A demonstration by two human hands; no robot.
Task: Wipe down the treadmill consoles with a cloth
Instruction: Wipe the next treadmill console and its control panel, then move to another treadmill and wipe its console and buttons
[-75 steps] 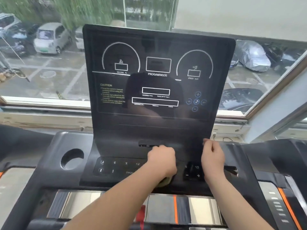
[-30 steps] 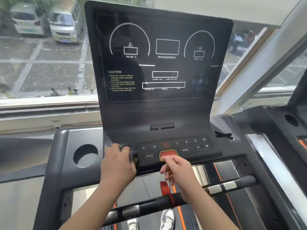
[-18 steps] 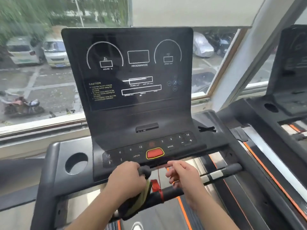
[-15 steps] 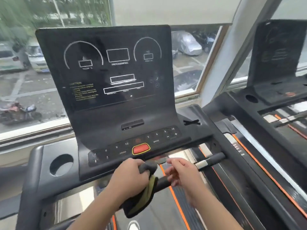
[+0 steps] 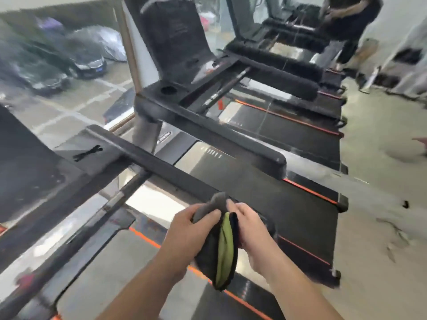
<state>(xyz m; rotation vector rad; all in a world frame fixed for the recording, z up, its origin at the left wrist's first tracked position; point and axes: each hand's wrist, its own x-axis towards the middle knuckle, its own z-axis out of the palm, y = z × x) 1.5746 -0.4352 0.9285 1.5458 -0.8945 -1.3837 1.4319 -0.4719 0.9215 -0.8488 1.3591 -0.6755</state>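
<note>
The cloth is off the machine now and hangs in the air between both hands, low in the middle of the view, above the orange-edged deck. Half a second ago it was bunched in the left hand alone, against the grip bar under the buttons. Now the left hand has its fingers curled round the grey upper fold. The right hand, which was loose beside the bar before, grips the same fold from the other side. The dark body of the cloth droops below them with its yellow-green inner face showing.

The view has swung hard to the right. The near console, which filled the earlier frame, is only a dark slab at the left edge. Its side handrail runs slantwise across the middle, just beyond the hands. The next console, earlier a sliver at the right, stands upright near the top centre, blurred, with a round cup hole at its foot.

By count there is one cloth and two hands, both on it. Two consoles are plain to see. At least three treadmills stand in a row, the furthest too smeared to count surely. The second machine shows one black belt. One person in dark clothes stands at the far end. Several parked cars show through the window, too blurred for an exact number.
</note>
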